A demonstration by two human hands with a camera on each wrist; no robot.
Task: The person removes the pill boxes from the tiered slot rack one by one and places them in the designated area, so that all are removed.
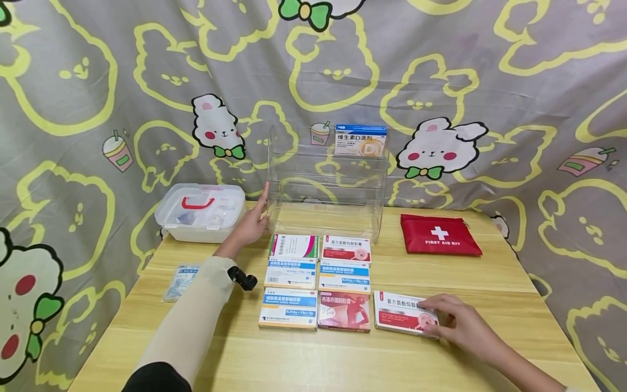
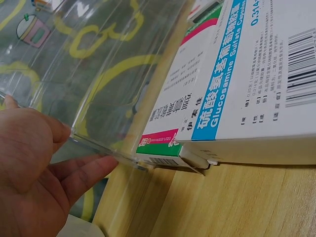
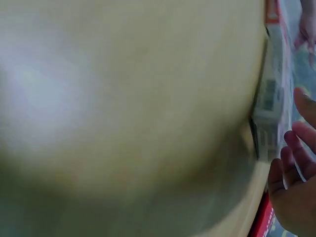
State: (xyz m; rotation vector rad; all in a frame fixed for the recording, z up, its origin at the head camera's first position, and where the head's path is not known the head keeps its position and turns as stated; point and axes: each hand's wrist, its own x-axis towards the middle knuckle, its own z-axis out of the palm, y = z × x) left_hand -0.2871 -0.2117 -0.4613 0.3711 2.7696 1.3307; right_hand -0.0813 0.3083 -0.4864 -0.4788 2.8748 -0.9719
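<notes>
My left hand [image 1: 250,224] rests against the left side of a clear tiered display rack [image 1: 325,218], its index finger pointing up along the wall. In the left wrist view, fingertips touch the rack's lower edge. My right hand [image 1: 460,324] is at the right end of a red-and-white medicine box [image 1: 399,313] lying flat, thumb and fingers apart over its end. In the blurred right wrist view the fingers [image 3: 294,153] look spread beside the box. A vitamin D drops box [image 1: 360,142] stands on the rack's top tier, at the right.
Several medicine boxes lie in two columns before the rack, including blue-and-white glucosamine boxes [image 1: 288,309] and a red ibuprofen box [image 1: 344,311]. A lidded plastic case [image 1: 201,226] stands left, above a small clear packet [image 1: 180,282]. A red first aid pouch [image 1: 441,235] lies right.
</notes>
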